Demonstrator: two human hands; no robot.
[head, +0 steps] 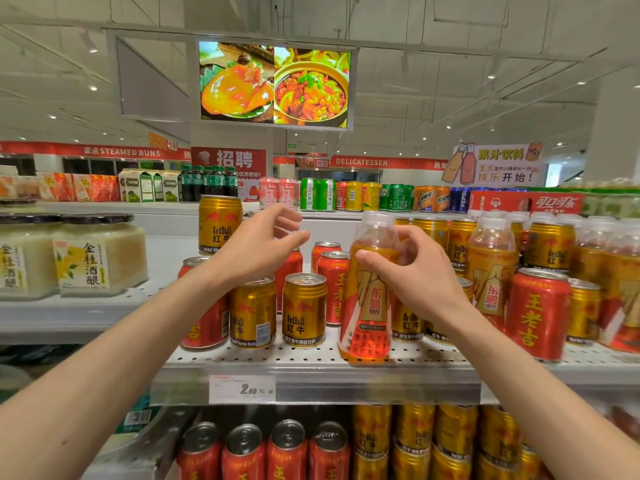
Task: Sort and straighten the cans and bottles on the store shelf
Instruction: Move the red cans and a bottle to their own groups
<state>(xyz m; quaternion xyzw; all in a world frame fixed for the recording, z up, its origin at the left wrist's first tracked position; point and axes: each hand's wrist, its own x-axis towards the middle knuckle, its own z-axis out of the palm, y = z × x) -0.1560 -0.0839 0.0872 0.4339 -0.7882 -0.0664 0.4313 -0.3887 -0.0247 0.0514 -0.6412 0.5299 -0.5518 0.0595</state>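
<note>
Clear plastic bottle of orange drink with a gold-and-red label (367, 299): upright at the front edge of the white perforated metal shelf (311, 358), its shoulder pinched between thumb and curled fingers of the right hand (420, 268).
Left hand (258, 247): empty, fingers loosely spread, raised over the cans to the left of the bottle.
Two short gold Red Bull cans (304, 310): upright, below and just right of the left hand, between both hands.
Red cans with yellow characters (334, 287): behind the gold pair; another (538, 313) right of the right hand.
Tall gold Red Bull can (219, 223): stacked higher, beyond the left hand.
Matching orange bottles (491, 268): crowded behind the right hand among gold cans.
Lidded jars of white rice wine (98, 254): far left.
White price tag (242, 389): on the shelf lip, below the hands.
</note>
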